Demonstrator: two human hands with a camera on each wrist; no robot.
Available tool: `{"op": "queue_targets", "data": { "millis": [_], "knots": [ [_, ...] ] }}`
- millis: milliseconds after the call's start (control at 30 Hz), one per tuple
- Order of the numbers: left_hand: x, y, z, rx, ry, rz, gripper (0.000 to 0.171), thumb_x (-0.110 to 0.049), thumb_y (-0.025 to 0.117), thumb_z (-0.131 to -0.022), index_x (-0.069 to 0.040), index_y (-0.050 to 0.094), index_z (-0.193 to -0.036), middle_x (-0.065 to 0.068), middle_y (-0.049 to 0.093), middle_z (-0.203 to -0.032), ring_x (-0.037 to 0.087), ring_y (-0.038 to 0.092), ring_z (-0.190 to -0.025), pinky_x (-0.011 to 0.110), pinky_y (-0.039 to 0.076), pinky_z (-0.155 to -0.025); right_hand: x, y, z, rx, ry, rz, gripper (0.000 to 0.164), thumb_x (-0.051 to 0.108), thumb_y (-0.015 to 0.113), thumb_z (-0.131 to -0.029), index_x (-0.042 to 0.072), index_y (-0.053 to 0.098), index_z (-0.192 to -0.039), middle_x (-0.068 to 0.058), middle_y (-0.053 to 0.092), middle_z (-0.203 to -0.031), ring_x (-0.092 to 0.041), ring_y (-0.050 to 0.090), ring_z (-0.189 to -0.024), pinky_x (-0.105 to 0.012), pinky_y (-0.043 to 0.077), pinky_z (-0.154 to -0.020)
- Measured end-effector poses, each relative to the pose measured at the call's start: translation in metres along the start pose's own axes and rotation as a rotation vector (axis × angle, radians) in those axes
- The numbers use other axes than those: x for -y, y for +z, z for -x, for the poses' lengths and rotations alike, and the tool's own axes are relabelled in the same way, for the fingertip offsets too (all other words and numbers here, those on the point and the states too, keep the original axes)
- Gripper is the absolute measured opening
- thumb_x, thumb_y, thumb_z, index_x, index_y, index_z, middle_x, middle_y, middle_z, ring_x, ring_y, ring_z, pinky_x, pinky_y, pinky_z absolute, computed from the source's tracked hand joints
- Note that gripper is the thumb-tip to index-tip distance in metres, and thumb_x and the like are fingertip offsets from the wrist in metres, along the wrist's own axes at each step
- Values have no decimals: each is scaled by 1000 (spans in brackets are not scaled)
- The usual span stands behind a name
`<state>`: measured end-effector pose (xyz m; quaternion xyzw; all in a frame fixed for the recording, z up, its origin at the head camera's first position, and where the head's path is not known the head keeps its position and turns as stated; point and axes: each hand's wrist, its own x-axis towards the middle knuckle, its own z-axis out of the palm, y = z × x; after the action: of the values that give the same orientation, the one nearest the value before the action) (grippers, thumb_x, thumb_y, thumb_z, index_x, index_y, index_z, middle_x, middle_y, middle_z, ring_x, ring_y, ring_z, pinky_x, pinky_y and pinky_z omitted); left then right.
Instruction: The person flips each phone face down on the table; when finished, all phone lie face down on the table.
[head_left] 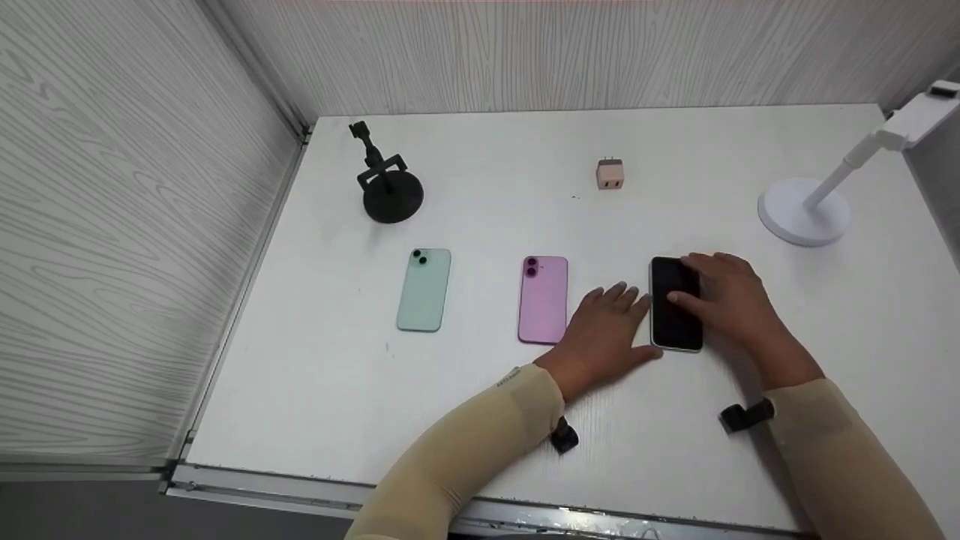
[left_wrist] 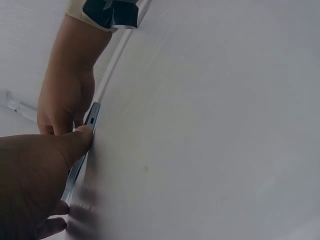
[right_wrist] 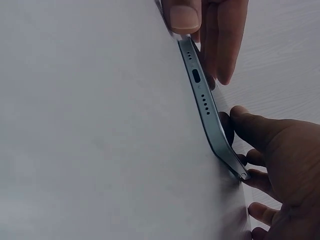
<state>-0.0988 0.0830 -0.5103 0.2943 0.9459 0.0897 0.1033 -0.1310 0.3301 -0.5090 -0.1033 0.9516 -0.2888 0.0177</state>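
Note:
A smartphone point(head_left: 673, 327) lies screen up at the middle right of the white table in the head view. My right hand point(head_left: 731, 304) holds it from the right, thumb on the dark screen and fingers along the right edge near the top. The fingers of my left hand point(head_left: 606, 334) are spread on the phone's left side, with the thumb touching its lower left corner. The right wrist view shows the pale bottom edge point(right_wrist: 202, 95) with its charging port. Beside my left wrist lies a purple smartphone point(head_left: 543, 300), back up.
A mint green smartphone point(head_left: 425, 292) lies back up farther left. Behind it stands a black phone stand point(head_left: 392, 196). A pink charger plug point(head_left: 610, 174) is toward the back, and a white stand point(head_left: 804, 212) with a round base is at the right.

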Motion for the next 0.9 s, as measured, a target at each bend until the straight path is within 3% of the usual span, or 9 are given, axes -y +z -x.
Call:
{"op": "queue_targets", "data": {
  "millis": [400,667,900],
  "knots": [
    [0,1,-2,-13,48,25,79,-71,52,-107,-27,38,-171,-8,38,-177,14,23,-169,40,15,-140,-3,-3,6,24,-7,-16,67,34,78,-102,-1,56,-155,-30,56,-158,-60,35,-153,-78,30,-122],
    [-1,1,-2,2,68,29,74,-65,54,-109,-26,40,-171,-10,40,-175,13,24,-168,39,16,-140,-15,-14,8,112,43,-84,57,34,62,-113,10,51,-163,-31,43,-167,-58,30,-158,-81,27,-122],
    [-1,2,-2,16,61,32,74,-66,49,-110,-27,38,-172,-12,37,-176,11,20,-169,39,13,-140,-27,-24,9,190,61,-119,59,11,59,-112,21,45,-168,-32,32,-172,-58,27,-160,-80,26,-123]
  ]
}}
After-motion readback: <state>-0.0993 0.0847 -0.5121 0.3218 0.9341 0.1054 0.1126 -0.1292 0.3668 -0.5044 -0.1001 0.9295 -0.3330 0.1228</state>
